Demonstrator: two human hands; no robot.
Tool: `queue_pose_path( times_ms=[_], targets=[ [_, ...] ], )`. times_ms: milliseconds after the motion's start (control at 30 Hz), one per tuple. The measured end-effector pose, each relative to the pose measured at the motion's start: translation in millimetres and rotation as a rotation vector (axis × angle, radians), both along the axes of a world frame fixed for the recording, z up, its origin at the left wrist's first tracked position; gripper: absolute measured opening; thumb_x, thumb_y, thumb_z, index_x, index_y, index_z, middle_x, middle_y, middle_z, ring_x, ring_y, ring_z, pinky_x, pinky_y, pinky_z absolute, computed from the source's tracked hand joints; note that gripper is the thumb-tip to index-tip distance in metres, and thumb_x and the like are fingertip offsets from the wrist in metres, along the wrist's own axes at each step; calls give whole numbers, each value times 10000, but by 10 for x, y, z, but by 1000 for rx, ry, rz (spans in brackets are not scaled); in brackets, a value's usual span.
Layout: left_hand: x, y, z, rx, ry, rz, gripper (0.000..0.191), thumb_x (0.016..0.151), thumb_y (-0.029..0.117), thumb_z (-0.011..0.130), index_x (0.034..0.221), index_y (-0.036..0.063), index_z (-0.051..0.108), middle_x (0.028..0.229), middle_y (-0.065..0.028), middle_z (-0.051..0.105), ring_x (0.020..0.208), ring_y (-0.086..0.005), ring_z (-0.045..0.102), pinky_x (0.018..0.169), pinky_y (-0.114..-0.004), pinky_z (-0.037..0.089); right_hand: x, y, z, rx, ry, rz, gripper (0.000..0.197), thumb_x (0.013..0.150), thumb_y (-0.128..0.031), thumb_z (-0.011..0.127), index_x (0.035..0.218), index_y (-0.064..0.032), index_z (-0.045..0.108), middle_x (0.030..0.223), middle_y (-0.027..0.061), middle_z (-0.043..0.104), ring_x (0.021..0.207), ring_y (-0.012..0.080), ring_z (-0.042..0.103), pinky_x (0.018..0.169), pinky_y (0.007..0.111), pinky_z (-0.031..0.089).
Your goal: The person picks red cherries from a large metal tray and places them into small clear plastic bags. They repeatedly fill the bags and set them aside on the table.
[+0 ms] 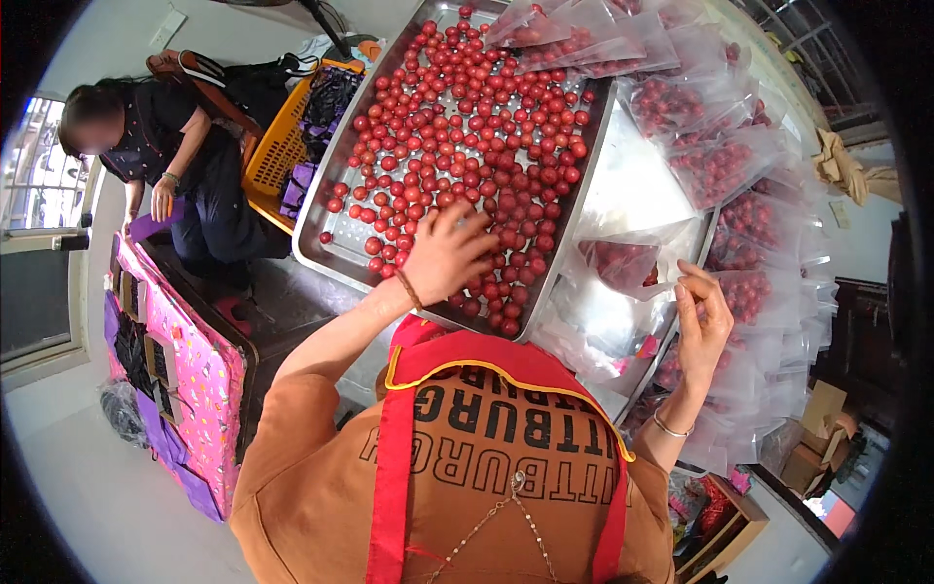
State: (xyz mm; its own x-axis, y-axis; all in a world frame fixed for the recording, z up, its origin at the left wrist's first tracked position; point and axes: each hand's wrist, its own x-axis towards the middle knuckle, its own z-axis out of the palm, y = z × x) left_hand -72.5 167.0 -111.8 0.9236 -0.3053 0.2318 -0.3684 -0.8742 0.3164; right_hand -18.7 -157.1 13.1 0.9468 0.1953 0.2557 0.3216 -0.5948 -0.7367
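Small round red fruits [467, 120] cover much of a large metal tray [310, 248] in front of me. My left hand [452, 252] is over the near part of the tray, fingers apart among the fruits; its outline is slightly blurred, and what lies under the palm is hidden. To the right, my right hand [700, 314] pinches the edge of a clear plastic bag [620, 266] between thumb and fingers. Some red fruits are inside that bag, and its mouth is partly spread. It rests over a second metal tray [635, 175] beside the first.
Many filled clear bags [719, 171] overlap along the right and far sides. Loose plastic [584, 339] lies near my right forearm. At the left, a seated person [175, 146] handles purple pieces beside a pink-covered table [193, 358]. A yellow crate [281, 153] stands by the tray.
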Motion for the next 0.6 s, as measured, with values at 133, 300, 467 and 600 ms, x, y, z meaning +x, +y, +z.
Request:
queue_pose_path(
  times_ms=[133, 300, 467, 600],
  targets=[
    [-142, -124, 20, -86, -57, -181, 304, 762, 167, 614, 1066, 161, 592, 1133, -48, 532, 1093, -231, 478, 892, -411, 342, -7, -15, -3, -7, -1, -5, 42, 823, -24, 613, 845, 7, 596, 980, 101, 646, 672, 90, 529, 578, 217, 424],
    [52, 145, 98, -69, -86, 196, 279, 769, 103, 578, 1044, 137, 611, 983, -47, 535, 889, -245, 481, 735, -375, 354, -31, -31, -9, -10, 6, -22, 41, 824, -30, 613, 842, 4, 600, 980, 105, 647, 670, 89, 530, 571, 218, 423],
    [143, 337, -140, 36, -97, 303, 228, 795, 149, 602, 1022, 139, 615, 960, -38, 534, 907, -231, 474, 759, -368, 346, -19, -19, 6, -10, 1, -15, 42, 821, -29, 615, 838, 7, 600, 983, 104, 647, 678, 88, 536, 571, 216, 424],
    [141, 352, -128, 13, -30, 302, 202, 795, 155, 606, 996, 142, 619, 943, -39, 533, 913, -233, 474, 764, -369, 345, -42, -30, 12, -10, 7, -18, 40, 818, -24, 617, 834, 8, 601, 987, 103, 646, 683, 89, 539, 572, 217, 426]
  ],
)
